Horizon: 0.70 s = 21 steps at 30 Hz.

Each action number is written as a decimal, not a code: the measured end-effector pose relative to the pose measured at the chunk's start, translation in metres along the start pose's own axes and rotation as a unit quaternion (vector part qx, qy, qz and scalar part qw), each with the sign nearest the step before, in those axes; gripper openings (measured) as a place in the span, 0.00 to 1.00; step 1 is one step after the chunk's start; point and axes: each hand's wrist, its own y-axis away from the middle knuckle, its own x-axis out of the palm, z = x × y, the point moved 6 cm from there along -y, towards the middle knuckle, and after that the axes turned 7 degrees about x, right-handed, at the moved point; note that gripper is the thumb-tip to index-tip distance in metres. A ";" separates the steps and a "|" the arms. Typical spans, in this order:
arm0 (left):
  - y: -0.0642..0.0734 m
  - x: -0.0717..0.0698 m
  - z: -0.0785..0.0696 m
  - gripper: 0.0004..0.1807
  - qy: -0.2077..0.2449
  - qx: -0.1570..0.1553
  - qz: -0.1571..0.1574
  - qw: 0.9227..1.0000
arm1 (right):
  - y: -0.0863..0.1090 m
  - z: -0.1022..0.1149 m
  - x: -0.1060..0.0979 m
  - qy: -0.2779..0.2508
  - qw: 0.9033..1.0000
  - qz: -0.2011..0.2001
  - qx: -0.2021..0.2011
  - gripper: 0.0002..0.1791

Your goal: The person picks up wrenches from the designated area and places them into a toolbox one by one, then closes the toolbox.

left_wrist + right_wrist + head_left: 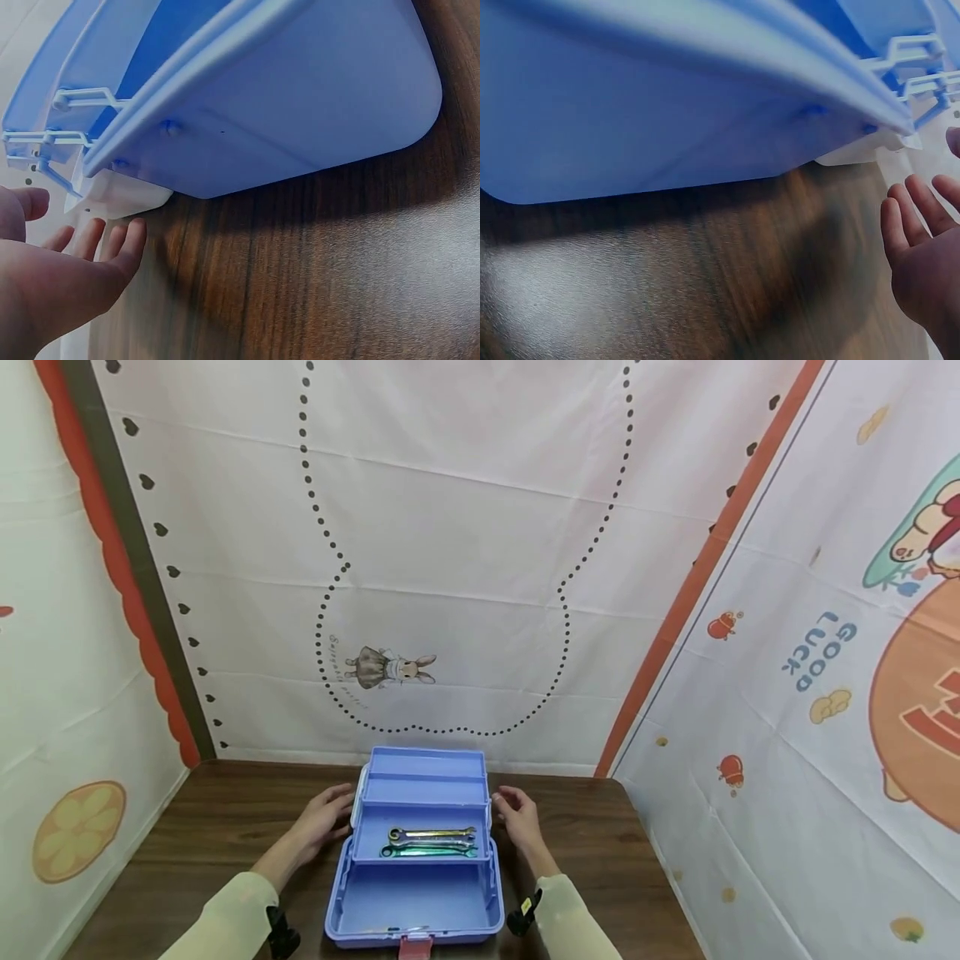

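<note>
A blue plastic toolbox (420, 893) stands open on the table with its stepped trays (427, 789) raised toward the back. Gold, silver and green combination wrenches (431, 833) lie side by side in the middle tray. To the left of the box's rear part is my left hand (324, 817), palm facing it, fingers loosely bent and holding nothing. On the opposite side, my right hand (520, 818) has its fingertips close by the tray's edge, also with nothing in it. Both wrist views show the white lid (124, 199) low behind the box, near the fingers.
A red latch (415, 948) hangs at the box's front edge. The dark wood table (592, 860) meets a printed cloth backdrop (465, 643) at its back, and more printed cloth (750, 827) rises along its sides. Pale hinge arms (86, 97) link the trays.
</note>
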 end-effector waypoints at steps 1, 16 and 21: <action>0.001 0.000 0.002 0.33 -0.002 0.000 0.000 1.000 | 0.001 -0.002 0.002 0.000 1.000 0.005 0.008 0.17; 0.005 0.004 0.014 0.29 0.000 0.027 0.015 1.000 | 0.001 -0.024 0.017 -0.027 0.997 0.072 0.029 0.17; 0.006 0.006 0.014 0.29 -0.003 0.030 0.021 0.999 | -0.009 -0.041 0.018 -0.003 0.997 0.075 0.016 0.16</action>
